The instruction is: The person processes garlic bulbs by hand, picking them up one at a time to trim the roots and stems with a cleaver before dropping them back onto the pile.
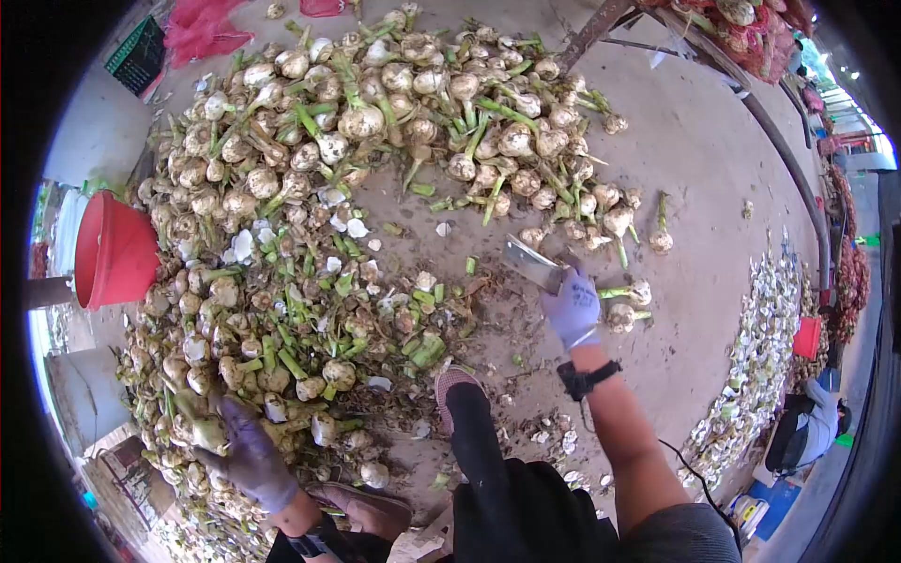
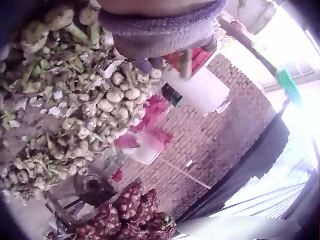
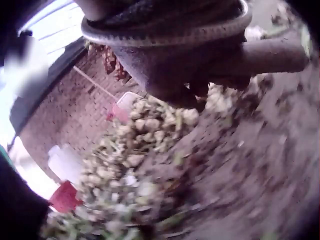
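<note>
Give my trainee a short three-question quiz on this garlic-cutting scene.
1. True or false: the right hand grips a cleaver.
2. Multiple choice: the left hand touches A) a brick wall, B) the garlic pile, C) a plastic bag.
3. What colour is the bucket tipped on its side at the pile's left edge?

Key: 1 true; 2 B; 3 red.
</note>
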Available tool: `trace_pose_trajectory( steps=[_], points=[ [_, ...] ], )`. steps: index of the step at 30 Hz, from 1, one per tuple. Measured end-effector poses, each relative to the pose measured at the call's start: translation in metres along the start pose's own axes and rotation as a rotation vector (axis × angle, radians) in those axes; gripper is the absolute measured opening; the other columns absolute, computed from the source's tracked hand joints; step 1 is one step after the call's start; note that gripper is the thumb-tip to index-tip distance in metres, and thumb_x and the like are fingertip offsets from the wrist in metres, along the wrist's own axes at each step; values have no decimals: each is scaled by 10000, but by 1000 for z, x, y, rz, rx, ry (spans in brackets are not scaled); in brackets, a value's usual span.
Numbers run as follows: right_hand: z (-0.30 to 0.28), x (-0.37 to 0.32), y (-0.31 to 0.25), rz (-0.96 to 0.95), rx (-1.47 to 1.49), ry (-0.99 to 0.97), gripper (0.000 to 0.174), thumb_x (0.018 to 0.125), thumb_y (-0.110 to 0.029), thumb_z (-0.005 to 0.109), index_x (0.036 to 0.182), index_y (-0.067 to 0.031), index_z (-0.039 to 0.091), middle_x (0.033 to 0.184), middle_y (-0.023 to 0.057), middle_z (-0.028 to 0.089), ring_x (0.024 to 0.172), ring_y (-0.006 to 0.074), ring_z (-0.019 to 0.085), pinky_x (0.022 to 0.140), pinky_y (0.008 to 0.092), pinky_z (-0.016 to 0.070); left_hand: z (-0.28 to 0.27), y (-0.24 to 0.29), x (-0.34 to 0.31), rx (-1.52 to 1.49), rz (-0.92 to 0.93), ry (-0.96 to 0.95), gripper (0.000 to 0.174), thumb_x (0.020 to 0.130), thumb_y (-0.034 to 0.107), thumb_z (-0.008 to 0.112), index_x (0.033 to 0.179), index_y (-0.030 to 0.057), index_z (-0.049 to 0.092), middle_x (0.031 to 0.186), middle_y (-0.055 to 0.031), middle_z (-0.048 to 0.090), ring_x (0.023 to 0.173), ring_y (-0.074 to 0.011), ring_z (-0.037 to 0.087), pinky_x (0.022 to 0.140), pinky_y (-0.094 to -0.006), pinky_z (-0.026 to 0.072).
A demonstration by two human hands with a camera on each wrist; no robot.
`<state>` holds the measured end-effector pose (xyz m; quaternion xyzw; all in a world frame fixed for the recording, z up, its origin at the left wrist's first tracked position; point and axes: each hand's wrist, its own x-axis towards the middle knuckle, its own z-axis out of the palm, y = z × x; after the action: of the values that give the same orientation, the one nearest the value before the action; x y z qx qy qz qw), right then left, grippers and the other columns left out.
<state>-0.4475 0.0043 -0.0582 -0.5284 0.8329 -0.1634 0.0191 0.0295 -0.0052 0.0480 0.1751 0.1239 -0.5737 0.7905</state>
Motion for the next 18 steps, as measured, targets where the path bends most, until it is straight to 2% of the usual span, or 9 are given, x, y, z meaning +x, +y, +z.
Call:
trace_pose_trajectory(
  steps=[3, 4, 7, 9, 11, 13, 15, 16, 18],
  points=[
    [10, 19, 4, 67, -121, -304, 437, 730, -333, 743, 972, 1, 597, 911, 171, 641, 825, 342, 630, 754, 410, 502, -16, -74, -20, 689, -105, -7, 739, 864, 286, 660, 1415, -39, 291, 1390, -196, 440, 1248, -320, 473, 1055, -445, 391],
    [-12, 21, -26, 171, 99, -451, 480, 732, -358, 750, 994, 17, 605, 908, 171, 654, 843, 323, 642, 763, 395, 502, -19, -104, -31, 948, -214, -28, 735, 858, 281, 660, 1428, -7, 296, 1399, -182, 437, 1259, -308, 466, 1059, -437, 384],
    [-37, -14, -77, 223, 620, -782, 564, 727, -415, 761, 1017, 47, 620, 884, 165, 685, 855, 267, 660, 779, 356, 502, -37, -160, -38, 1741, -403, -668, 856, 729, 224, 798, 1420, 14, 337, 1410, -168, 432, 1322, -253, 397, 1110, -372, 273],
    [-68, -22, -116, 191, 741, -883, 532, 720, -380, 754, 1011, 41, 608, 917, 166, 674, 866, 282, 656, 775, 360, 505, -34, -170, -45, 1801, -368, -702, 821, 743, 208, 794, 1413, 24, 355, 1366, -159, 468, 1284, -220, 431, 1090, -358, 307],
    [-74, -25, -124, 172, 854, -963, 501, 714, -344, 747, 1005, 35, 597, 950, 168, 663, 878, 297, 651, 771, 364, 508, -17, -171, -45, 1595, -611, -487, 749, 766, 170, 776, 1388, 26, 384, 1326, -157, 479, 1265, -203, 430, 1057, -351, 347],
    [-71, -26, -114, -466, 657, -602, 452, 677, -265, 736, 1001, 3, 571, 1027, 159, 618, 891, 328, 629, 749, 377, 510, -30, -165, -46, 1463, -585, -341, 674, 764, 115, 763, 1343, 27, 430, 1250, -136, 516, 1203, -190, 472, 1017, -330, 386],
    [-73, -26, -120, -514, 520, -666, 428, 642, -255, 700, 972, -27, 551, 1038, 147, 570, 867, 344, 604, 712, 383, 504, -31, -157, -37, 1674, -258, -821, 645, 746, 92, 756, 1311, 32, 449, 1173, -108, 551, 1111, -203, 537, 974, -318, 415],
    [-75, -26, -123, -591, 396, -698, 420, 644, -281, 689, 953, -36, 547, 1020, 141, 567, 844, 333, 603, 690, 384, 500, -32, -159, -33, 1758, -142, -896, 628, 708, 86, 767, 1260, 31, 471, 1083, -86, 573, 1014, -211, 571, 916, -317, 441],
    [-73, -28, -128, -657, 327, -731, 407, 639, -347, 662, 894, -50, 550, 922, 137, 570, 779, 320, 600, 642, 387, 491, -32, -159, -35, 1750, -242, -789, 622, 693, 106, 780, 1230, 30, 476, 1071, -85, 571, 999, -212, 568, 899, -316, 441]
  ],
)
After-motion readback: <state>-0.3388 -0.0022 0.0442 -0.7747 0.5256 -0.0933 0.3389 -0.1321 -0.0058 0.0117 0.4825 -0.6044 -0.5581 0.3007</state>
